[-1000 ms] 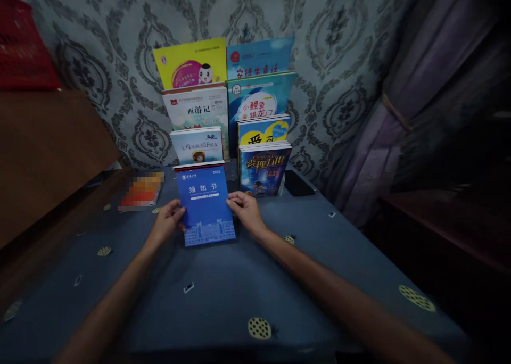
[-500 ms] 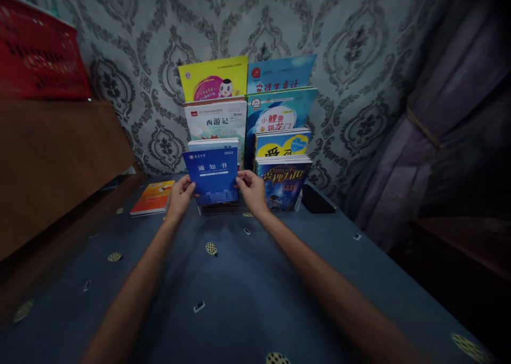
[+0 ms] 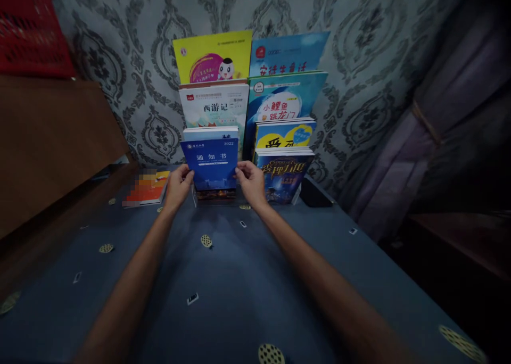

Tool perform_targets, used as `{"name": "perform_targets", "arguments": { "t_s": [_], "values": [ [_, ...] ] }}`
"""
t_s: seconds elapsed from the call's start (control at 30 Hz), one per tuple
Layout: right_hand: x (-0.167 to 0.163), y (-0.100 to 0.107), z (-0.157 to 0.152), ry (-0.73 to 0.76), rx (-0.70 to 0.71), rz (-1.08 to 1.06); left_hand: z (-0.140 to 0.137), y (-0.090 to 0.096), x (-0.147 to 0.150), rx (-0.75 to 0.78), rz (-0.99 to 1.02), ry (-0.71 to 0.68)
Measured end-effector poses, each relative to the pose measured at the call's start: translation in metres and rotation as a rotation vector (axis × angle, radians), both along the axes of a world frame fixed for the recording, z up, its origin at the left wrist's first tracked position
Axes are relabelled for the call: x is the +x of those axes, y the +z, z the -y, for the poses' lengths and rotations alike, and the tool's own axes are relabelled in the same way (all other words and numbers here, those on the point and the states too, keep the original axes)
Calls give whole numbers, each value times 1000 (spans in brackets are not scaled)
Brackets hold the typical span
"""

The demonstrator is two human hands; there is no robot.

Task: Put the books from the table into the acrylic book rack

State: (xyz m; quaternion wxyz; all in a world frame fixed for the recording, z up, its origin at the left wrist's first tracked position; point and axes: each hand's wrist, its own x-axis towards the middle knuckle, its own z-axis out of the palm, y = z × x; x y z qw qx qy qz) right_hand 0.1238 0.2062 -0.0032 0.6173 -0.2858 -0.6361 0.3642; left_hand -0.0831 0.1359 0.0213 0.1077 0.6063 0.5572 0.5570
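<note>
A dark blue booklet (image 3: 216,164) marked 2022 stands nearly upright between my two hands, in front of the left column of books. My left hand (image 3: 178,187) pinches its left edge; my right hand (image 3: 250,182) pinches its right edge. Just behind it shows the top of a pale book (image 3: 209,133), and below its lower edge a dark strip of another cover (image 3: 215,195). Further back rise a white book (image 3: 215,106) and a yellow book (image 3: 213,55). Beside my right hand, a dark blue book with gold lettering (image 3: 285,178) fronts the right column.
In the right column stand a blue-and-yellow book (image 3: 285,134), a teal book (image 3: 315,92) and a blue book (image 3: 291,52). An orange book (image 3: 154,188) lies at left, a black flat item (image 3: 315,193) at right. A red basket (image 3: 32,34) tops a brown cabinet (image 3: 56,146).
The view has tilted down and come slightly closer to the books. The blue booklet has risen against the books behind it, uncovering a dark cover strip underneath. Both hands still grip it.
</note>
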Motion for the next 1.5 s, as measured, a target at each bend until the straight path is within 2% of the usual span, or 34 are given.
{"name": "perform_targets", "arguments": {
  "t_s": [0.2,0.37,0.47,0.7,0.83,1.07,1.5],
  "values": [
    [1,-7,1,-101,32,174,5,-2,-3,-63,-363,259],
    [6,-5,6,-196,75,380,8,-5,3,-180,-586,397],
    [8,-5,8,-254,108,513,10,-6,6,-287,-661,424],
    [7,-7,10,-337,69,731,16,1,14,-393,-698,426],
    [7,-3,15,-346,-20,774,19,4,18,-399,-706,443],
    [6,2,19,-374,-72,868,23,13,25,-497,-750,462],
    [6,-1,16,-378,-30,871,24,15,25,-532,-765,464]
  ]
}}
